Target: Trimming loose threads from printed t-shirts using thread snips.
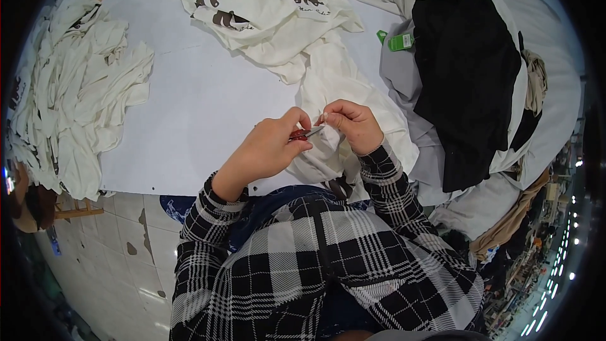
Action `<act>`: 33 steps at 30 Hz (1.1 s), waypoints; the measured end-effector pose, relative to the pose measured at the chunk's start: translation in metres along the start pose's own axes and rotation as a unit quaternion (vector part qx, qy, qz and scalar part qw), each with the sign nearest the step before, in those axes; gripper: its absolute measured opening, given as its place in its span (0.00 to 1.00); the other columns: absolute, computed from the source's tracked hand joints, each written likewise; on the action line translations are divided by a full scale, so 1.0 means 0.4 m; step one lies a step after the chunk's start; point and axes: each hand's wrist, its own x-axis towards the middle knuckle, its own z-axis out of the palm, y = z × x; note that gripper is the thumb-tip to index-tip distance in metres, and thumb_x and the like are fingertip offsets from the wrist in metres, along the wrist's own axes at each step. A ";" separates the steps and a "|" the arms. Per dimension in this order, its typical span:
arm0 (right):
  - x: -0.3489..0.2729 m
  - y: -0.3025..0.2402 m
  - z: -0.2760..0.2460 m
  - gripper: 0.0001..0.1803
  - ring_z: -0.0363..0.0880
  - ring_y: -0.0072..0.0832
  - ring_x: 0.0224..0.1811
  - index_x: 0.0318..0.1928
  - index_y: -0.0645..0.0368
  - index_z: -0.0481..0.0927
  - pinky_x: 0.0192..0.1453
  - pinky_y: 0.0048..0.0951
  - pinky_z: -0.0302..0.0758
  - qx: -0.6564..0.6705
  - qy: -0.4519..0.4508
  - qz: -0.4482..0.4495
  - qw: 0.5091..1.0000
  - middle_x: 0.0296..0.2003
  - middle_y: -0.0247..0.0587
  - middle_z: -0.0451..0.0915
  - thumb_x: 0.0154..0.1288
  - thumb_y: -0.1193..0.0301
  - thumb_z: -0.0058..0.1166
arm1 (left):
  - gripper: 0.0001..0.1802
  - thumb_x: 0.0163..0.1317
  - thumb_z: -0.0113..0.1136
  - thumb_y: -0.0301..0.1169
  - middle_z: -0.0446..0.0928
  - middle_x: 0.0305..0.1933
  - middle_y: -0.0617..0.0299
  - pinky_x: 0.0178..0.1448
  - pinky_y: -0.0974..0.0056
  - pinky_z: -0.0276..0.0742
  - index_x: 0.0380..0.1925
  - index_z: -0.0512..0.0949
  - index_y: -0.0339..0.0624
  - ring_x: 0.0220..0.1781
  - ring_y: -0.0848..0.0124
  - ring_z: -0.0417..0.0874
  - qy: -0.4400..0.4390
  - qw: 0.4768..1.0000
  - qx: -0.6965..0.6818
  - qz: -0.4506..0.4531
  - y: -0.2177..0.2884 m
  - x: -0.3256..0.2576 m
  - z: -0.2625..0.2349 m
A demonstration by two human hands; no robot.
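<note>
Hands, left, right, red snips between, cream garment beneath.

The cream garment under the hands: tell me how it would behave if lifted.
The cream garment lies in soft folds on the white table, so it would likely droop limply. It looks thin and probably light. Pinched by the right hand, it should bunch rather than slide.

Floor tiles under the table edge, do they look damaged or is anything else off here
Yes. The white floor tiles at lower left show dark chipped patches. On the white table, cream garments lie in a crumpled heap rather than stacked. Nothing looks spilled.
</note>
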 end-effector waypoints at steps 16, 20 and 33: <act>0.003 -0.004 -0.010 0.07 0.74 0.17 0.35 0.36 0.65 0.77 0.43 0.18 0.70 -0.020 -0.003 0.002 1.000 0.29 0.32 0.77 0.63 0.73 0.50 | 0.18 0.52 0.60 0.29 0.78 0.28 0.47 0.35 0.60 0.71 0.41 0.64 0.40 0.30 0.55 0.79 -0.020 0.996 -0.060 -0.062 -0.009 0.012 -0.005; 0.004 0.003 -0.009 0.07 0.75 0.18 0.35 0.36 0.65 0.76 0.43 0.18 0.70 -0.018 0.002 0.005 1.000 0.30 0.34 0.78 0.64 0.74 0.49 | 0.18 0.52 0.61 0.29 0.79 0.29 0.48 0.35 0.63 0.71 0.40 0.65 0.40 0.29 0.60 0.79 -0.022 0.997 -0.063 -0.025 -0.022 0.015 0.006; -0.024 0.017 -0.004 0.07 0.73 0.14 0.36 0.38 0.63 0.76 0.41 0.16 0.68 0.037 0.070 0.005 0.997 0.36 0.33 0.79 0.65 0.73 0.47 | 0.22 0.51 0.64 0.32 0.74 0.27 0.64 0.37 0.73 0.68 0.44 0.73 0.34 0.29 0.78 0.70 0.177 0.982 -0.064 0.017 -0.112 0.054 0.074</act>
